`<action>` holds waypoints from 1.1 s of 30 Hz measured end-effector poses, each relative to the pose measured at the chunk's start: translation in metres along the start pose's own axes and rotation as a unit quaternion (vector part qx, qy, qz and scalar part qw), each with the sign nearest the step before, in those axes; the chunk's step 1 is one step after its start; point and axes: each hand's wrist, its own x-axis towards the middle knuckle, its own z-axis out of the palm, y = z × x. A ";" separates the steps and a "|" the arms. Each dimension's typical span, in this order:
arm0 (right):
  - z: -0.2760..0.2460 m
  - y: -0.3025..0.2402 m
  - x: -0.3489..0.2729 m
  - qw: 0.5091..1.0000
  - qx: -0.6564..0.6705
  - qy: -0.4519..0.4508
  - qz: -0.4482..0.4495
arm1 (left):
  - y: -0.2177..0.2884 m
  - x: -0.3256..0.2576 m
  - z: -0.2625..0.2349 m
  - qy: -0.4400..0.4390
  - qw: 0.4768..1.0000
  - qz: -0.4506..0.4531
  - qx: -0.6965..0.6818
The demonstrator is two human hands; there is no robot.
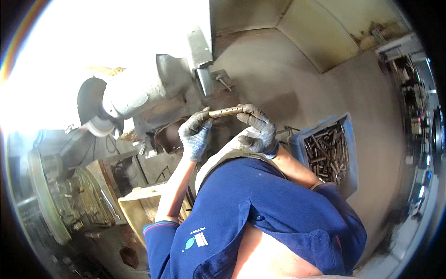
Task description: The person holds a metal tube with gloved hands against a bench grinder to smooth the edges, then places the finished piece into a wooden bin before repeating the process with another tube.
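Head view has me looking down over my blue shirt (278,209) at both gloved hands held up near the middle of the frame. Between them is a short brownish metal tube (226,111) with a row of small holes along its side, lying almost level, just a touch higher at its right end. My left hand (195,135) has its grip closed on the left end, thumb and fingertips pinching it. My right hand (257,130) has its grip closed on the right end, fingers curled over the top. So the tube is held in the air at both ends, sitting just above centre of the picture and right in front of the grey bench grinder (139,93). The grinder fills the upper left, with its round wheel (95,116) at the left side, partly washed out by the bright glare up there. Over at the right of centre there's a blue-grey crate (349,139) on the floor, full of similar dark metal tubes piled loosely. Lower left shows a wooden box (134,209) and some grimy machine parts (74,200), too cluttered to make out well.
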 end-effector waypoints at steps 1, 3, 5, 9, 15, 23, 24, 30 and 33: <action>-0.006 0.000 -0.001 1.000 0.007 0.015 0.003 | 0.002 0.000 0.005 -0.004 1.000 -0.025 0.008; -0.021 -0.009 -0.004 0.995 0.079 0.036 0.057 | 0.005 -0.002 0.016 -0.037 0.997 -0.073 0.013; -0.036 -0.005 -0.014 0.993 0.087 0.036 0.077 | 0.006 0.003 0.020 -0.104 0.990 -0.045 0.079; -0.081 0.005 -0.068 0.979 -0.152 0.117 0.073 | -0.007 0.002 0.029 -0.204 0.974 -0.091 0.039; -0.172 -0.016 -0.171 0.857 -0.233 0.356 0.291 | -0.042 -0.008 0.011 -0.238 0.958 -0.150 0.056; -0.279 0.030 -0.261 0.760 -0.039 0.589 0.272 | -0.062 -0.007 -0.003 -0.146 0.948 -0.283 -0.011; -0.261 0.007 -0.194 0.777 -0.104 0.515 0.346 | -0.061 -0.007 -0.021 -0.125 0.946 -0.299 -0.019; -0.169 0.008 -0.097 0.878 -0.161 0.285 0.350 | -0.048 -0.029 -0.065 0.024 0.954 -0.298 -0.020; -0.099 0.026 -0.081 0.892 -0.045 0.133 0.430 | -0.046 -0.063 -0.129 0.090 0.965 -0.222 0.105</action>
